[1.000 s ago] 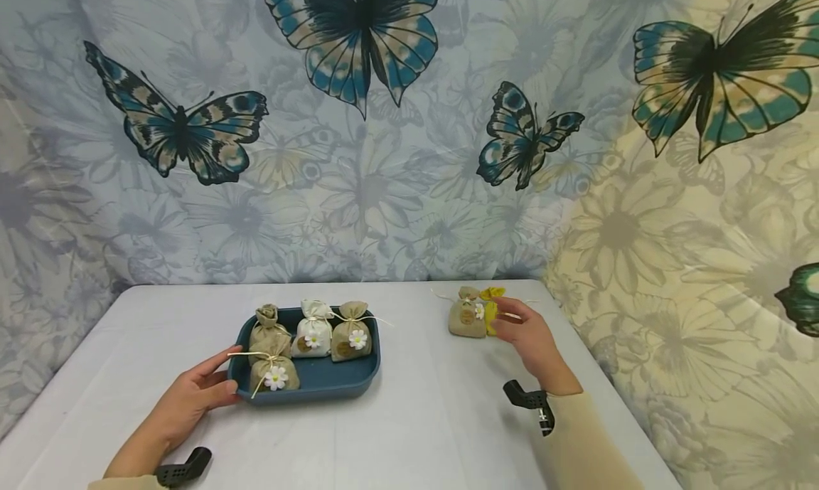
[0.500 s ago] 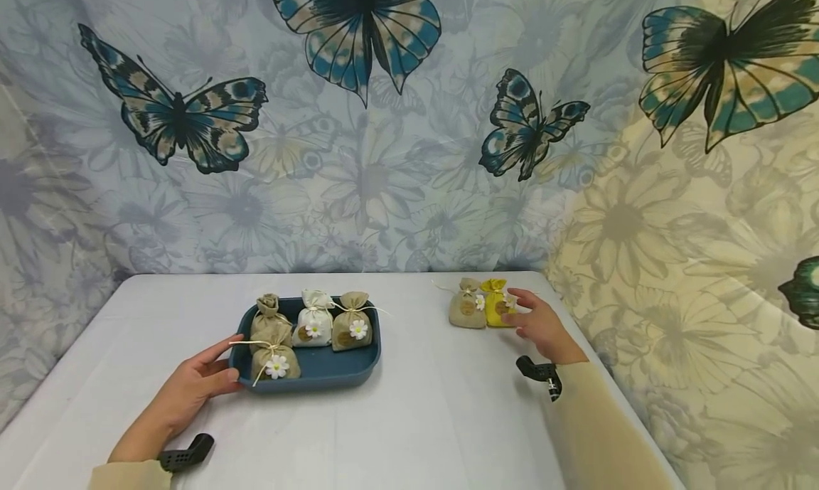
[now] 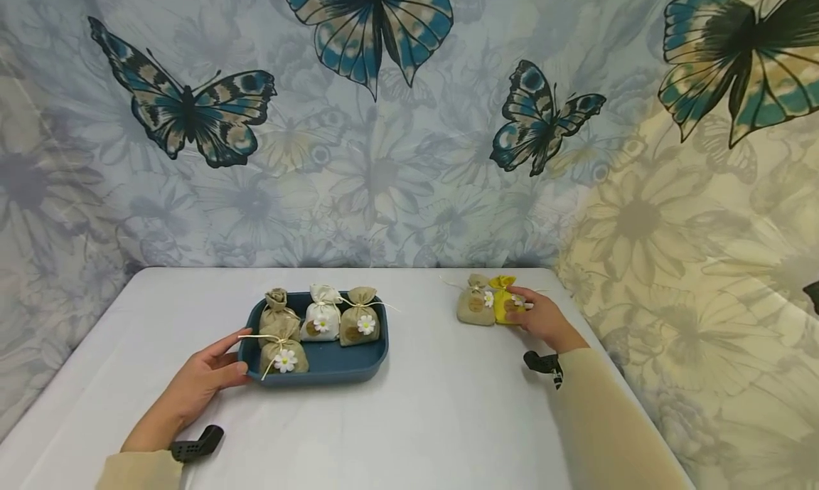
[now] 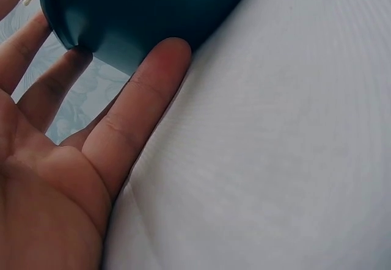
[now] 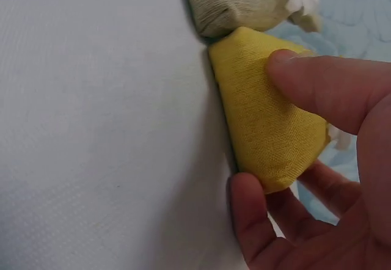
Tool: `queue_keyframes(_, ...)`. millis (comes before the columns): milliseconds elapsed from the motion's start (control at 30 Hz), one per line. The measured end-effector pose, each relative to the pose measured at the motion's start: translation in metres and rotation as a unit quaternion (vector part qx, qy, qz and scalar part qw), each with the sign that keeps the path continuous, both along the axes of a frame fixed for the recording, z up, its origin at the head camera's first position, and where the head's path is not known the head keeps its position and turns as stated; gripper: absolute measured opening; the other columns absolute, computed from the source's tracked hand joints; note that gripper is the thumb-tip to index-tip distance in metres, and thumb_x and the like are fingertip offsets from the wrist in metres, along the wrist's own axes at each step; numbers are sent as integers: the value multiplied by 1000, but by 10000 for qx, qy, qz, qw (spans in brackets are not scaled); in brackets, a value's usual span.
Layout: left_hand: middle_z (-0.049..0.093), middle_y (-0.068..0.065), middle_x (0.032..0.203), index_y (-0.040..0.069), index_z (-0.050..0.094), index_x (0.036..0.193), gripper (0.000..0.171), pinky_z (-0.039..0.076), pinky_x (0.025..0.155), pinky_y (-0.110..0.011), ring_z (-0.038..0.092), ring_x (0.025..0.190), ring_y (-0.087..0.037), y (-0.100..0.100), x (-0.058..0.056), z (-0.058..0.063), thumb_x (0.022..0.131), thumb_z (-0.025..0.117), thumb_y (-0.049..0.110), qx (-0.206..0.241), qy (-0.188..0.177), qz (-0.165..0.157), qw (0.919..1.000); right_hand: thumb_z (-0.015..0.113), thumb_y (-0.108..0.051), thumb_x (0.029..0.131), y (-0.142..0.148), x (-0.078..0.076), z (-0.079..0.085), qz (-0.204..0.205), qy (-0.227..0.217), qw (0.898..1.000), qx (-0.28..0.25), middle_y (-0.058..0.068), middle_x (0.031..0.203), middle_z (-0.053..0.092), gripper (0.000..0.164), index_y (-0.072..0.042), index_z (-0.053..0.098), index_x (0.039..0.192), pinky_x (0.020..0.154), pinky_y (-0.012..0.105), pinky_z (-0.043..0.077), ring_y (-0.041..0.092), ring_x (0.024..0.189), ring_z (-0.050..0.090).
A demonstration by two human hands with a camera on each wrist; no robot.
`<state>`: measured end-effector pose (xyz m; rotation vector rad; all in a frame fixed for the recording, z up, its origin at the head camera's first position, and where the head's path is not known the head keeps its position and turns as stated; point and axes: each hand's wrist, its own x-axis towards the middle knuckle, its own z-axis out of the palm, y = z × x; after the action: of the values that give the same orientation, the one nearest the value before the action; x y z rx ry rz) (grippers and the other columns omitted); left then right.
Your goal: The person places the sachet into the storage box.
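Note:
At the back right, my right hand (image 3: 540, 318) grips a small yellow drawstring pouch (image 5: 269, 111). In the right wrist view the thumb lies on its face and the other fingers curl at its side and lower end. A beige pouch (image 3: 474, 306) with a white flower stands against it. My left hand (image 3: 203, 382) rests its fairly straight fingers on the left end of a blue tray (image 3: 339, 375); the left wrist view has the fingertips (image 4: 168, 59) right at the tray's wall. Inside the tray are a white pouch (image 3: 321, 322) and several beige pouches (image 3: 282, 358).
A white-covered table (image 3: 422, 419) bears the tray and the pouches. Behind it hangs a cloth backdrop (image 3: 384, 212) printed with butterflies and flowers, coming round on the right side too. Thin cords stick out past the tray's rim.
My right hand moves from behind the yellow pouch's right side onto it, and its fingers close round it. The left hand stays at the tray. The head view shifts slightly.

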<state>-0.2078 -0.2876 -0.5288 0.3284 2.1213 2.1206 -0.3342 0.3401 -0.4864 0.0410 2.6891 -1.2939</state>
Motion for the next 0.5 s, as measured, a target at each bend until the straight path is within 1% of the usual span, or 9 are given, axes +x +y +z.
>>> queue_keyframes(33, 34, -43, 141, -7, 29, 153, 61, 58, 83, -41, 64, 110, -16, 0, -2, 1, 99, 58, -3, 3, 27, 6, 10000, 74, -15, 91, 0, -1, 1, 4, 61, 9999, 127, 27, 146, 37, 67, -12, 44, 151, 71, 31, 52, 30, 103, 53)
queue_keyframes(100, 35, -43, 140, -7, 29, 152, 61, 58, 83, -40, 64, 109, -17, 0, -3, 3, 99, 58, -3, -20, 61, 16, 10000, 73, -17, 92, 0, -2, 1, 4, 120, 9996, 265, 26, 146, 38, 63, -11, 47, 149, 73, 33, 53, 33, 104, 53)
queue_keyframes(167, 35, -44, 140, -8, 29, 152, 61, 58, 83, -41, 64, 109, -17, 0, -3, 5, 99, 58, -3, -17, 54, 18, 10000, 75, -19, 91, 1, -3, 0, -8, 185, 9991, 388, 26, 147, 37, 62, -12, 48, 147, 77, 39, 53, 37, 110, 51)
queue_keyframes(200, 35, -44, 140, -8, 29, 152, 61, 58, 83, -40, 64, 109, -17, 0, -3, 5, 99, 59, -3, -34, 45, 23, 10000, 75, -21, 90, 2, -3, -2, -26, 225, 9987, 459, 26, 149, 37, 62, -12, 50, 146, 82, 43, 52, 39, 115, 49)
queue_keyframes(233, 34, -43, 141, -7, 29, 152, 61, 57, 84, -40, 64, 109, -16, 0, -2, 6, 99, 59, -2, -47, 37, 22, 10000, 76, -22, 90, 2, -3, -3, -23, 275, 9982, 533, 27, 150, 36, 61, -12, 50, 145, 88, 48, 50, 42, 121, 46)
queue_keyframes(300, 34, -43, 141, -7, 30, 153, 61, 57, 84, -40, 64, 110, -16, 1, -1, 6, 99, 59, -2, -55, 6, 26, 10000, 77, -24, 89, 3, -4, -6, -27, 323, 9975, 626, 27, 153, 33, 61, -12, 51, 144, 99, 57, 42, 45, 132, 37)
queue_keyframes(367, 35, -42, 141, -6, 30, 153, 61, 57, 84, -41, 63, 110, -16, 1, 0, 6, 99, 59, -2, -42, -12, 31, 10000, 78, -26, 89, 3, -3, -8, -41, 351, 9970, 692, 27, 154, 31, 62, -12, 51, 143, 106, 62, 34, 47, 139, 28)
queue_keyframes(433, 39, -38, 140, -7, 30, 153, 61, 57, 84, -41, 63, 110, -17, 1, 0, 5, 99, 58, -3, 39, -3, 15, 10000, 78, -27, 88, 3, 0, -9, -106, 344, 9970, 689, 27, 156, 29, 63, -11, 51, 143, 108, 64, 29, 47, 141, 24)
queue_keyframes(500, 43, -33, 139, -7, 31, 152, 60, 57, 84, -42, 63, 111, -17, 1, -1, 3, 99, 58, -5, 103, 27, -9, 9999, 78, -29, 88, 3, 3, -10, -178, 309, 9971, 672, 27, 156, 29, 65, -12, 50, 145, 107, 65, 30, 48, 140, 24)
